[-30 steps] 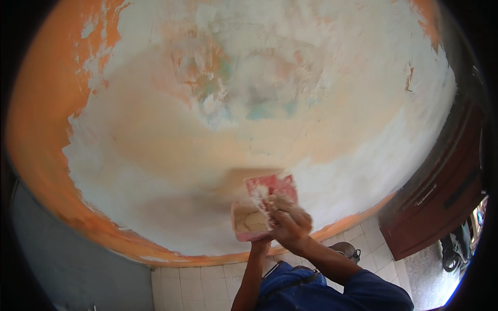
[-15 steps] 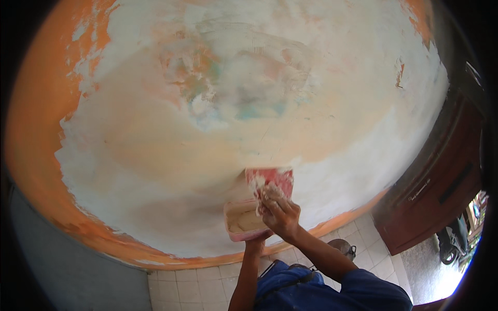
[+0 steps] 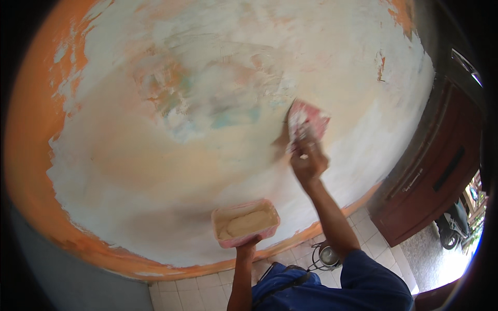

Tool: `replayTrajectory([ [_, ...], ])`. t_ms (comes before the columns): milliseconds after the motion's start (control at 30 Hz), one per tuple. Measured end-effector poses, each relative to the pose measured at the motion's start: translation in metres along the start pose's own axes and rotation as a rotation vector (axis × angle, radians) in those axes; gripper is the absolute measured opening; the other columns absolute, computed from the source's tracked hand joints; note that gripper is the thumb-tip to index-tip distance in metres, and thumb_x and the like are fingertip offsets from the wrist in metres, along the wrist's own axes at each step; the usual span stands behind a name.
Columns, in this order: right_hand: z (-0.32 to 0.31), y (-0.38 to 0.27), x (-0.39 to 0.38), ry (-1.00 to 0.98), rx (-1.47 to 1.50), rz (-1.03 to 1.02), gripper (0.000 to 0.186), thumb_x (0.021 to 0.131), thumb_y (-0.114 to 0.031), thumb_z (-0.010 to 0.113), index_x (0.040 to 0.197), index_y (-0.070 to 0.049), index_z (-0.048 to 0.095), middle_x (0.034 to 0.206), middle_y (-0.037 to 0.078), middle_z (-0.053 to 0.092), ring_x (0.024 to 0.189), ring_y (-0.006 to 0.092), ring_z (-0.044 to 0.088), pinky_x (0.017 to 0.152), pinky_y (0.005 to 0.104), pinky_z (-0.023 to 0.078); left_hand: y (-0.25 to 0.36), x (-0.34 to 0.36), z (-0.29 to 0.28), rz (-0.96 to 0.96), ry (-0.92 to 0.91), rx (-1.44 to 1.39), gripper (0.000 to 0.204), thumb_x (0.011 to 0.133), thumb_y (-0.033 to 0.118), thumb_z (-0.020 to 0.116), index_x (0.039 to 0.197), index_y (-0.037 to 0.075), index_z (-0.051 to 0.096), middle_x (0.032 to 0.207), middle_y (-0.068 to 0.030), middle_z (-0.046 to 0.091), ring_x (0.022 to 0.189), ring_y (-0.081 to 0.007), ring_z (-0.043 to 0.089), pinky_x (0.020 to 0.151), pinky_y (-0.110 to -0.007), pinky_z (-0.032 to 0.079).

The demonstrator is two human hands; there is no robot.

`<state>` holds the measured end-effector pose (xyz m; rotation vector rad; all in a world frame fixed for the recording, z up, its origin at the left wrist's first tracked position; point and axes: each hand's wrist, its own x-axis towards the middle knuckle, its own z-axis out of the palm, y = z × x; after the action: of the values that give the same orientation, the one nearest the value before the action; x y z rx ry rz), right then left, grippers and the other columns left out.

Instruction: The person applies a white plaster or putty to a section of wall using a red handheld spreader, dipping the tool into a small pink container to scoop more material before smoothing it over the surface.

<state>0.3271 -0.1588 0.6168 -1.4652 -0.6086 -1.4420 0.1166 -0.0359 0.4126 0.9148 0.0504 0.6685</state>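
Note:
My left hand supports a pink rectangular tub from below, its fingers mostly hidden beneath it. Pale cream putty lies heaped inside. Up and to the right, my right hand grips a red putty spreader smeared with white paste. The spreader is tilted close to the wall; motion blur hides whether its edge touches. White filler covers most of this wall, with orange paint around the border and rough brown and teal patches above.
On the tiled floor by my right forearm stands a metal pail. A dark red door stands at the right, with part of a motorcycle beyond it. A grey surface borders the left.
My right hand has lifted the spreader from over the tub, up and rightward toward the wall's middle. The tub has shifted slightly left, and its putty now shows fully.

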Motion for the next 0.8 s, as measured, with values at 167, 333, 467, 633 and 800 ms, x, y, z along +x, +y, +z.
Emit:
replayTrajectory([
  [167, 0.000, -0.029, -0.071, -0.131, 0.133, 0.013, 0.029, 0.059, 0.012, 0.067, 0.082, -0.006, 0.069, 0.090, 0.013, 0.068, 0.086, 0.0254, 0.068, 0.060, 0.0281, 0.056, -0.002, -0.006, -0.008, -0.078, 0.090, -0.017, 0.085, 0.062, -0.005, 0.080, 0.132, 0.012, 0.035, 0.126, -0.0029, 0.044, 0.119, -0.0217, 0.043, 0.104, -0.037, 0.038],
  [333, -0.057, -0.035, -0.076, -0.262, 0.286, -0.111, 0.019, 0.065, 0.009, 0.067, 0.080, -0.004, 0.066, 0.089, 0.014, 0.069, 0.084, 0.0260, 0.069, 0.065, 0.0302, 0.057, 0.004, -0.003, -0.002, -0.048, 0.049, -0.050, 0.083, 0.063, -0.022, 0.064, 0.133, 0.012, 0.035, 0.126, -0.0039, 0.043, 0.118, -0.0202, 0.044, 0.088, -0.028, 0.052],
  [467, -0.067, -0.007, 0.003, -0.001, 0.061, -0.178, 0.015, 0.071, 0.008, 0.062, 0.083, -0.001, 0.061, 0.085, 0.016, 0.068, 0.076, 0.0277, 0.069, 0.058, 0.0298, 0.055, 0.002, -0.005, -0.012, -0.069, 0.154, -0.065, 0.087, 0.060, -0.021, 0.066, 0.134, 0.012, 0.034, 0.127, -0.0039, 0.042, 0.120, -0.0211, 0.042, 0.086, -0.027, 0.052],
  [633, -0.025, 0.012, 0.025, -0.098, 0.120, 0.038, 0.025, 0.060, 0.009, 0.064, 0.080, -0.006, 0.064, 0.092, 0.014, 0.067, 0.072, 0.0252, 0.068, 0.052, 0.0301, 0.052, 0.002, -0.001, 0.012, 0.055, 0.010, 0.021, 0.081, 0.066, -0.020, 0.062, 0.135, 0.012, 0.033, 0.124, -0.0035, 0.043, 0.117, -0.0207, 0.044, 0.088, -0.030, 0.051],
  [800, -0.043, -0.019, -0.059, -0.332, 0.233, -0.028, 0.034, 0.063, 0.001, 0.071, 0.096, -0.007, 0.066, 0.099, 0.013, 0.066, 0.092, 0.0281, 0.066, 0.066, 0.0346, 0.057, -0.001, -0.010, -0.003, -0.033, 0.096, -0.017, 0.071, 0.075, -0.013, 0.059, 0.135, 0.012, 0.032, 0.123, -0.0040, 0.044, 0.115, -0.0208, 0.044, 0.091, -0.032, 0.048],
])
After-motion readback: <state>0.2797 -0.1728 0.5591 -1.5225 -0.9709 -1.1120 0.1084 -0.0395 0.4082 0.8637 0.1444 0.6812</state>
